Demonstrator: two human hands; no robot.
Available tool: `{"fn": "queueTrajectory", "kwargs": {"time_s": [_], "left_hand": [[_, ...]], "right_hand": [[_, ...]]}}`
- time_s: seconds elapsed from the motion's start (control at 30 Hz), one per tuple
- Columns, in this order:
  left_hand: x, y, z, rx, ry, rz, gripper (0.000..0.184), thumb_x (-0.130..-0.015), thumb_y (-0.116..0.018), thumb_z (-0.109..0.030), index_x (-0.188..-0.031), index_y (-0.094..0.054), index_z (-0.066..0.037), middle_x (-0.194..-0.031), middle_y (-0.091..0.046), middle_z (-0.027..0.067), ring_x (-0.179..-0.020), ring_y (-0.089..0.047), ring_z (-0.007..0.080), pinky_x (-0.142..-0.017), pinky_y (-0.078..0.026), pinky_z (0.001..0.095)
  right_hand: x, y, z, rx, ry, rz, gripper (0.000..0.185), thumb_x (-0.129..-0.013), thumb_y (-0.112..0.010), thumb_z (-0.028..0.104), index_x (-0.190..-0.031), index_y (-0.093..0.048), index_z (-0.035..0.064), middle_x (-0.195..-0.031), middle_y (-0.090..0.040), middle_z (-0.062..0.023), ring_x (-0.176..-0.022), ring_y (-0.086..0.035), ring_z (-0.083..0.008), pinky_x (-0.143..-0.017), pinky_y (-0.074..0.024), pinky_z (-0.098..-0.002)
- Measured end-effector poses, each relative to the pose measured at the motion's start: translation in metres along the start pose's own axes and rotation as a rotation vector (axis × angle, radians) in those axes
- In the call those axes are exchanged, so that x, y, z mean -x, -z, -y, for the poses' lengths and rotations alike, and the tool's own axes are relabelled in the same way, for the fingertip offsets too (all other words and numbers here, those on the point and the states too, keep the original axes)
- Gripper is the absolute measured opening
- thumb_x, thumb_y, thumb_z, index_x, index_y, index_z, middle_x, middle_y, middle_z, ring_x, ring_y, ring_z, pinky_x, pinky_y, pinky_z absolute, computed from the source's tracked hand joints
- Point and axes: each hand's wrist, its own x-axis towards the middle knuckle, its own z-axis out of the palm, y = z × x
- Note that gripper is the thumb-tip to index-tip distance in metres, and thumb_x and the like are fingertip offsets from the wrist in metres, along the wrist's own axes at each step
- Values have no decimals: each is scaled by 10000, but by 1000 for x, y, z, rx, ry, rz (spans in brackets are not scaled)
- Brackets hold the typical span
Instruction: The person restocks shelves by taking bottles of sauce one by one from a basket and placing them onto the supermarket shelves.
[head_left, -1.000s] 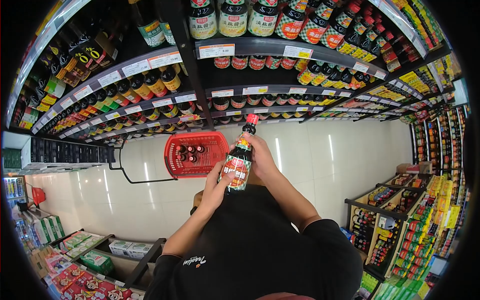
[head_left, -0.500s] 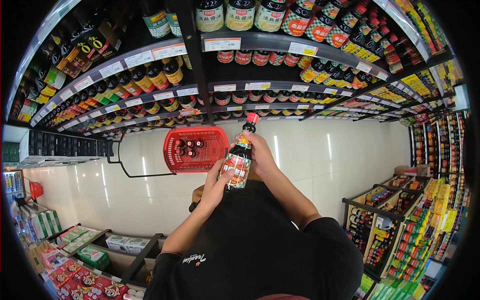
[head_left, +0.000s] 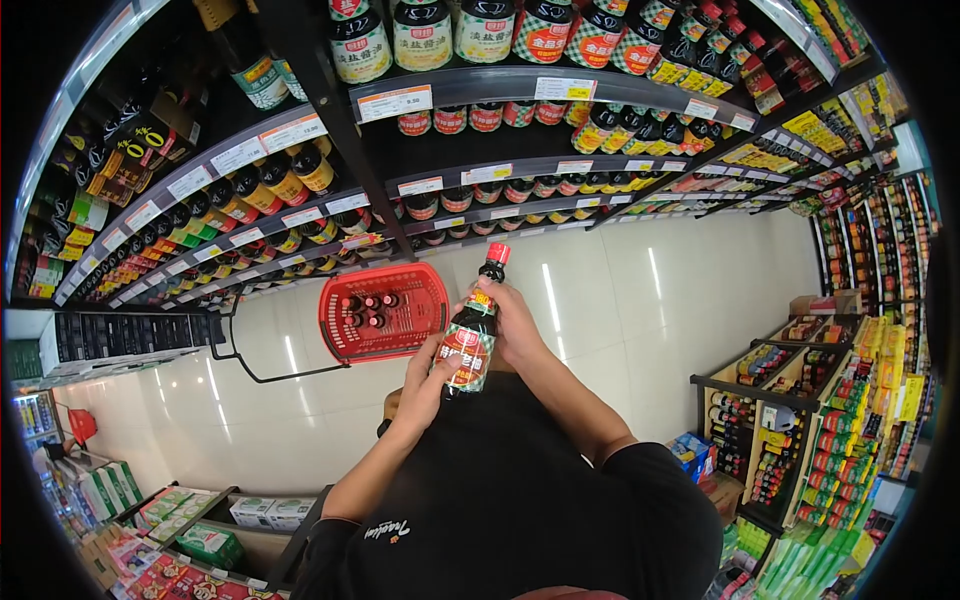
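Note:
A dark soy sauce bottle (head_left: 467,350) with a red cap and a red, green-checked label is held in front of my chest, its cap end pointing away from me. My left hand (head_left: 428,380) grips the lower left side of the bottle, thumb across the label. Around the neck and shoulder is my right hand (head_left: 508,318), fingers partly hidden behind the glass. Just beyond, to the left, a red shopping basket (head_left: 428,310) stands on the floor with several small dark bottles (head_left: 372,303) in it.
Shelves (head_left: 450,100) full of sauce bottles and price tags rise in front. The basket's black handle (head_left: 232,350) reaches out left over the tiled floor (head_left: 610,310). A wooden display rack (head_left: 750,420) with bottles stands at right; boxed goods (head_left: 210,545) lie on shelving behind left.
The view has shifted and turned slightly, so shelves and basket sit differently in it. Both hands keep the same hold on the bottle, which appears a little lower.

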Motion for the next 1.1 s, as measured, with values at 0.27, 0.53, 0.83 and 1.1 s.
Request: {"fn": "queueTrajectory", "kwargs": {"time_s": [0.27, 0.53, 0.83, 1.1], "left_hand": [[-13, -25, 0, -9, 26, 15, 363, -941, -581, -250, -1176, -555, 25, -1051, -622, 75, -979, -562, 123, -883, -439, 272], [-48, -85, -3, -11, 54, 96, 389, -948, -583, -243, -1212, -537, 39, -1082, -618, 89, -1004, -572, 127, -882, -447, 269], [-80, -169, 15, -29, 71, 120, 420, -966, -590, -282, -1234, -529, 36, -1067, -618, 77, -992, -566, 110, -875, -448, 270], [-98, -229, 17, -30, 41, 86, 493, -962, -603, -299, -1307, -500, 37, -1131, -620, 97, -1053, -564, 134, -929, -444, 293]], "right_hand": [[-2, 20, 18, -16, 33, -20, 255, -966, -571, 288, -960, -566, 33, -832, -654, -102, -809, -676, -188, -736, -558, -335], [4, 68, 74, 7, 65, -46, 289, -956, -581, 331, -958, -560, 43, -825, -656, -106, -770, -676, -190, -704, -563, -330], [13, 133, 134, -25, 57, -40, 275, -957, -582, 328, -931, -551, 57, -800, -610, -64, -812, -667, -191, -706, -553, -346], [14, 172, 180, 18, 87, -7, 288, -949, -588, 323, -924, -573, 36, -794, -642, -99, -774, -676, -194, -691, -562, -328]]}}
